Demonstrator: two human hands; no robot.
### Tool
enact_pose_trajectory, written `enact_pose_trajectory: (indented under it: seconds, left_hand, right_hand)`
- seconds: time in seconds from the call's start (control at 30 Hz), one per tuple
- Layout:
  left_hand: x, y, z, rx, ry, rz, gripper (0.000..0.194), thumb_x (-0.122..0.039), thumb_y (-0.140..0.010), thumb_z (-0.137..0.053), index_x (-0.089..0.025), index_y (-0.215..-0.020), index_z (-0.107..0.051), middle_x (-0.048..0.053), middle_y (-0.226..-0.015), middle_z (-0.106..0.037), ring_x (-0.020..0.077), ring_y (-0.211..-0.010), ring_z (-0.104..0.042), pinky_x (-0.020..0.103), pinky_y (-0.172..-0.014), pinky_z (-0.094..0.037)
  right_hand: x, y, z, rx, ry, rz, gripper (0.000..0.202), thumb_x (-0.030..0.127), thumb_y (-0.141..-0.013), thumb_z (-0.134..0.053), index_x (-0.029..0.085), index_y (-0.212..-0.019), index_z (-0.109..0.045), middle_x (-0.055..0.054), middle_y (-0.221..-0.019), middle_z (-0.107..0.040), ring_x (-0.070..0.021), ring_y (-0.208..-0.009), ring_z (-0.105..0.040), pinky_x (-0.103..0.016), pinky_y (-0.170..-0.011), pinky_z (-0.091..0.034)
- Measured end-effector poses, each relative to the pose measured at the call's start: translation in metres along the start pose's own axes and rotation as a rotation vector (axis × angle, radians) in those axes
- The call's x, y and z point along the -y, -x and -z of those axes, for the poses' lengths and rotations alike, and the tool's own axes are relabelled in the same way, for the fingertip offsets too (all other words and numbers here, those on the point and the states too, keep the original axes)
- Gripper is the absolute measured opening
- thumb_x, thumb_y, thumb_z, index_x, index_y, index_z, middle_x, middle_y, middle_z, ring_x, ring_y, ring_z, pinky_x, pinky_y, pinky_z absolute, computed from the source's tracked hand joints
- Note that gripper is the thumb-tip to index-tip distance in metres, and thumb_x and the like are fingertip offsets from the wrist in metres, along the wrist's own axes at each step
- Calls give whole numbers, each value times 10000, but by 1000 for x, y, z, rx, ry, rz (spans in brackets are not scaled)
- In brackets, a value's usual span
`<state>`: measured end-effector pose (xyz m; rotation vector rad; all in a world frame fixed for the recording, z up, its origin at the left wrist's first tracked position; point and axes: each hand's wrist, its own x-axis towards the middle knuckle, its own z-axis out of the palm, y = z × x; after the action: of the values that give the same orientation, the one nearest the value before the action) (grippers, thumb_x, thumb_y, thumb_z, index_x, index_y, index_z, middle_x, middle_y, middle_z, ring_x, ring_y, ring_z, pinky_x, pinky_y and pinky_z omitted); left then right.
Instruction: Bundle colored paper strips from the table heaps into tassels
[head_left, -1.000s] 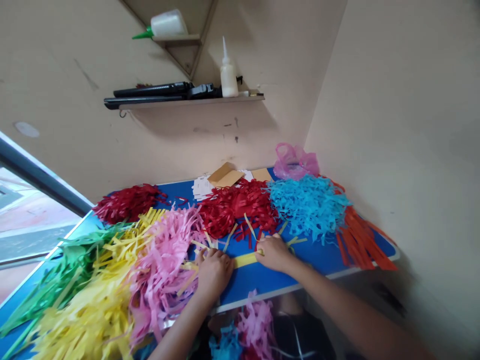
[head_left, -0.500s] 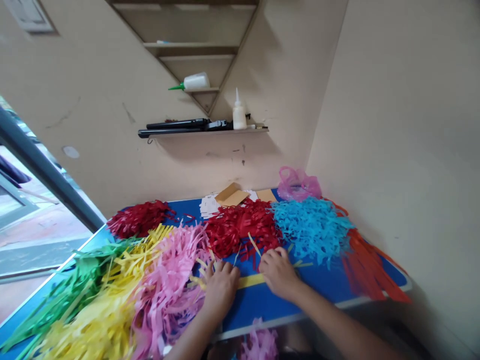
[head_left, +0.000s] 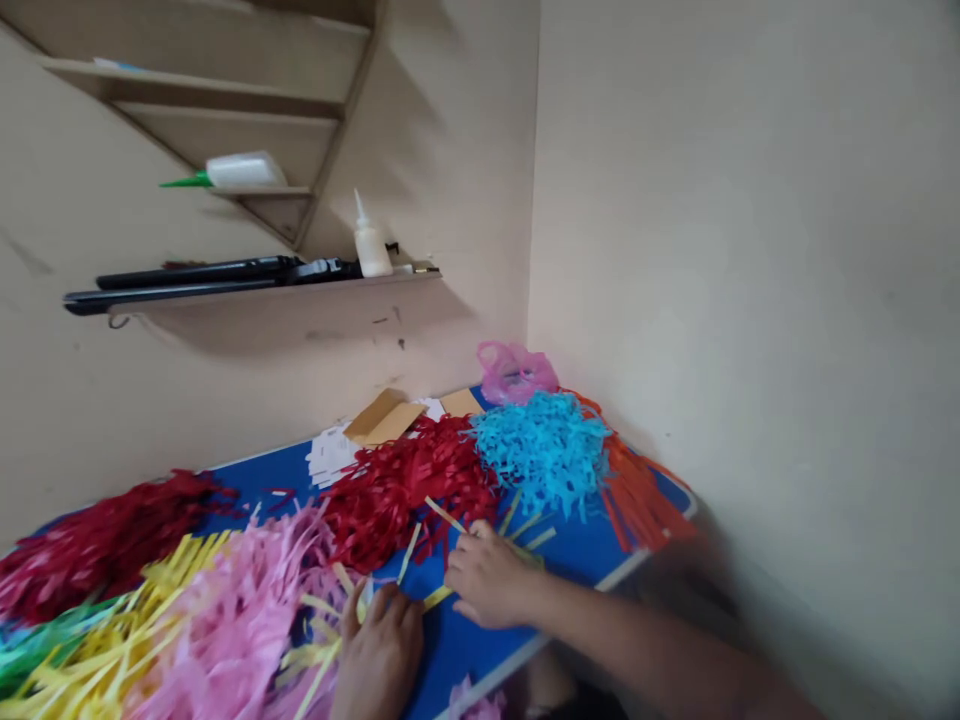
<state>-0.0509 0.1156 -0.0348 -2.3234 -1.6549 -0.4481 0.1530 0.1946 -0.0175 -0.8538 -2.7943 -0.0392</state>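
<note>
On the blue table (head_left: 480, 650), my left hand (head_left: 381, 640) rests beside the pink fringed strips (head_left: 232, 620), its fingers bent over yellow paper strips (head_left: 322, 650). To its right, my right hand (head_left: 491, 578) has its fingers curled together on a yellow strip. A short length of yellow paper (head_left: 437, 597) shows between the hands. More thin yellow pieces stick out past the right hand. Behind the hands lies a pile of red fringe (head_left: 412, 485), with light blue fringe (head_left: 544, 450) to its right.
Orange strips (head_left: 645, 500) hang near the right edge. Another red pile (head_left: 112, 530), yellow fringe (head_left: 135, 620) and green fringe (head_left: 60, 635) lie left. Brown card (head_left: 384, 418) and a pink bag (head_left: 517, 372) are at the back. Above, a wall shelf (head_left: 285, 290) holds a glue bottle (head_left: 372, 250).
The view has swung to the right, so the table and wall shelf appear further left. Both hands remain low over the yellow strips.
</note>
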Motion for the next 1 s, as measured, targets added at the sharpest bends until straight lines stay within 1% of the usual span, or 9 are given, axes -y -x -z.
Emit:
enact_pose_trajectory:
  seconds: [0.1,0.2,0.3,0.47,0.67,0.77,0.83,0.9,1.0]
  left_hand:
    - [4,5,2,18,38,33,242,-144,-907,-520,-274,-870,-720,-6,-868,-727,247,-1023,-609,546,-1103,-198]
    - [10,10,6,84,155,111,213,-280,-942,-519,-296,-878,-722,-2,-915,-733,234,-966,-632,534,-1050,-254]
    - [14,11,10,118,204,173,288,-369,-967,-465,-278,-878,-724,18,-941,-732,223,-949,-638,502,-1020,-290]
    - [10,6,13,136,159,197,297,-343,-967,-454,-252,-847,-710,18,-913,-726,230,-948,-636,502,-997,-304]
    - [9,-5,10,156,84,193,219,-261,-876,-560,-197,-702,-676,49,-773,-703,263,-857,-626,527,-939,-349]
    - [8,-6,10,134,64,165,148,-227,-880,-567,-219,-820,-702,52,-876,-711,265,-931,-615,546,-985,-321]
    - [6,-5,10,115,66,108,162,-218,-898,-570,-290,-924,-713,16,-962,-716,255,-1036,-593,550,-1059,-254]
    - [4,-3,8,99,77,46,195,-219,-911,-573,-349,-931,-717,-29,-962,-723,236,-1082,-577,537,-1108,-195]
    - [2,-2,2,44,72,-22,210,-180,-908,-557,-306,-887,-724,-23,-908,-730,237,-1048,-590,538,-1113,-192]
  right_hand:
    - [-7,9,-8,33,-76,-57,196,311,-943,-563,183,-878,-697,-58,-907,-710,-231,-969,-543,-419,-892,-300]
    - [-19,16,-16,35,-154,-134,203,368,-929,-615,212,-848,-716,-30,-914,-715,-215,-946,-558,-391,-855,-308]
    - [-24,17,-18,35,-214,-196,186,357,-915,-637,212,-828,-716,-14,-911,-709,-192,-921,-569,-352,-831,-320]
    - [-18,12,-12,51,-235,-281,157,300,-882,-637,199,-774,-688,-17,-930,-705,-208,-957,-575,-336,-826,-326]
    - [-17,3,-10,91,-195,-309,111,262,-832,-645,200,-744,-669,-15,-906,-709,-211,-903,-580,-346,-795,-321]
    - [-13,1,-3,67,-151,-257,76,269,-835,-650,198,-836,-677,-43,-942,-694,-229,-923,-556,-383,-823,-311]
    - [-9,1,2,48,-122,-150,66,255,-855,-635,214,-866,-685,-46,-977,-685,-243,-1001,-523,-422,-886,-284]
    - [-5,1,2,40,-92,-24,83,266,-876,-620,226,-862,-692,-38,-990,-685,-248,-1052,-491,-455,-937,-247]
    - [-2,-1,-4,34,-30,99,168,250,-932,-541,194,-870,-687,-55,-952,-688,-242,-1018,-490,-470,-936,-252]
